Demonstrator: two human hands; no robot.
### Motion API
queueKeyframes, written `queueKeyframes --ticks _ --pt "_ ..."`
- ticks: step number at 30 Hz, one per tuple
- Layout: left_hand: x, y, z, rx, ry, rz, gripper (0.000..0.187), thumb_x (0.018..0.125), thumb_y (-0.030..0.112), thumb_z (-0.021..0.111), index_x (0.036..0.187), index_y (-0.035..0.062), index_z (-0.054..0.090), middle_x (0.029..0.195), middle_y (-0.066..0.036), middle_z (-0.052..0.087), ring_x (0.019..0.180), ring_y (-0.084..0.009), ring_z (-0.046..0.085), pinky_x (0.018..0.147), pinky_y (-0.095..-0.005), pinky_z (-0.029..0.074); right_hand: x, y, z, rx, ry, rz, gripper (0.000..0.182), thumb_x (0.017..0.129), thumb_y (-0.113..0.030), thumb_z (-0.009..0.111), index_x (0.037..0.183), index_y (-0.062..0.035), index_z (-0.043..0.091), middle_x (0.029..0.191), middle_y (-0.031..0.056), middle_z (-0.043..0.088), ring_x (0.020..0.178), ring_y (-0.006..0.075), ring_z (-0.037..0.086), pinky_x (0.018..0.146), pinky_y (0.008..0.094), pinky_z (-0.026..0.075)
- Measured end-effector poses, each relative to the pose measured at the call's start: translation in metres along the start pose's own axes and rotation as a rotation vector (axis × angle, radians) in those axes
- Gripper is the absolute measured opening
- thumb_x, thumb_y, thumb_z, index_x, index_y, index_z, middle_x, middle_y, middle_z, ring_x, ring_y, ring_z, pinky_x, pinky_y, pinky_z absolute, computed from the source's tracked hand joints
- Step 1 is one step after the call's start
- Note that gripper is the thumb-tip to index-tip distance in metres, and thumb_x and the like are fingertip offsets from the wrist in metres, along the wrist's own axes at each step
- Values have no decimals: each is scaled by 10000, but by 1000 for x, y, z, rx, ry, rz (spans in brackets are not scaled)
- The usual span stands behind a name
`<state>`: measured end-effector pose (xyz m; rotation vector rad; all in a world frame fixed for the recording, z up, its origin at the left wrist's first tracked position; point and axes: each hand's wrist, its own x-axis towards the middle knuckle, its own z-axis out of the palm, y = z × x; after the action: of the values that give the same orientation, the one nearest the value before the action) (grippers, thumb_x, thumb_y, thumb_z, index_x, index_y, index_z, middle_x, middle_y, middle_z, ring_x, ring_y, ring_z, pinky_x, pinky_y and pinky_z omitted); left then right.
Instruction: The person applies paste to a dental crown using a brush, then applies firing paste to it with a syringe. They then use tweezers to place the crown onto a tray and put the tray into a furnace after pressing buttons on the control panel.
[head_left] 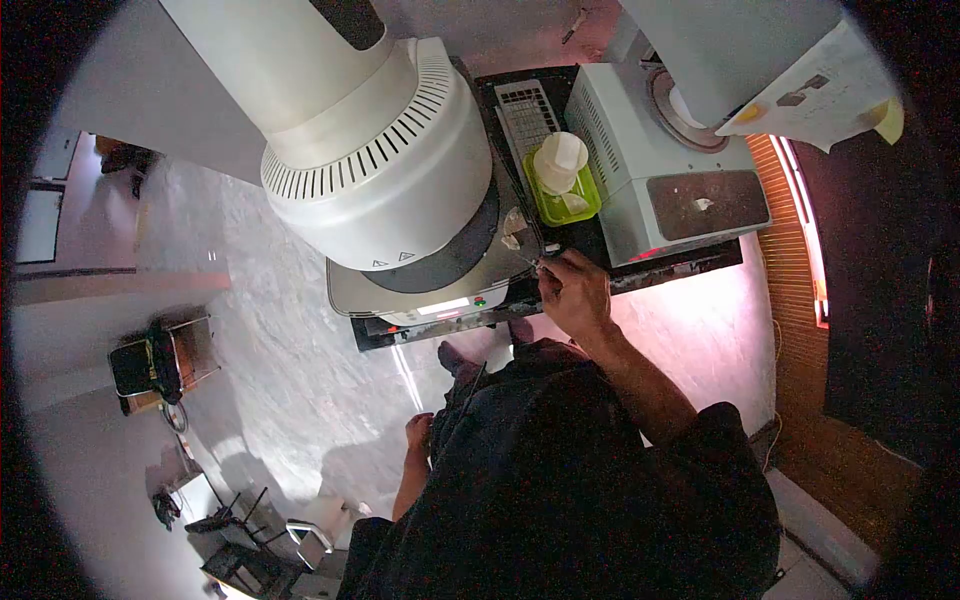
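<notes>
My right hand (575, 290) is closed in a pinch on a thin tool, whose tip points left over the metal top of a round white machine (390, 180). Small whitish pieces (512, 228) lie on that metal top, just beyond the tool. Behind my hand, a green tray (566, 208) holds a white cup-like container (560, 160). My left hand (419, 430) hangs low beside my body, away from the machine; its fingers are too small and dark to make out.
A grey boxy machine (670, 165) stands right of the green tray, with a white keyboard-like rack (526, 112) behind the tray. The black tabletop's front edge (680, 268) runs before me. A folded chair (160, 365) is at the far left.
</notes>
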<state>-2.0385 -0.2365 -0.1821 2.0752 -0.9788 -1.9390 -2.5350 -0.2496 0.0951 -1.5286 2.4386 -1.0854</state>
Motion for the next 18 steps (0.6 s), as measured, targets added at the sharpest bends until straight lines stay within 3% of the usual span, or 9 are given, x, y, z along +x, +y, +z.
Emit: queueKeyframes --ticks 9,15,16,18 --pt "2 10 4 44 37 -31 290 928 166 628 1131 -27 704 913 -103 724 754 -210 674 655 -331 553 -4 2 3 29 6 29 179 812 -56 756 990 -42 759 842 142 667 709 348 685 624 430 556" --pt "10 -1 -1 2 15 -31 287 906 156 652 1105 -36 726 924 -101 735 759 -202 675 668 -333 548 -1 1 -31 -20 98 37 165 813 -56 759 976 -29 764 824 145 674 702 339 684 620 429 551" --pt "13 -7 -4 32 11 17 283 904 151 651 1099 -39 729 929 -103 737 770 -206 677 681 -335 550 1 11 -31 10 175 36 154 817 -54 756 968 -29 768 807 148 673 694 335 682 625 432 547" --pt "20 -18 -10 95 0 114 276 900 140 648 1087 -44 733 937 -106 739 791 -216 683 706 -338 554 12 23 -38 -130 110 113 148 816 -61 757 958 -24 770 813 153 682 704 337 689 637 424 552"
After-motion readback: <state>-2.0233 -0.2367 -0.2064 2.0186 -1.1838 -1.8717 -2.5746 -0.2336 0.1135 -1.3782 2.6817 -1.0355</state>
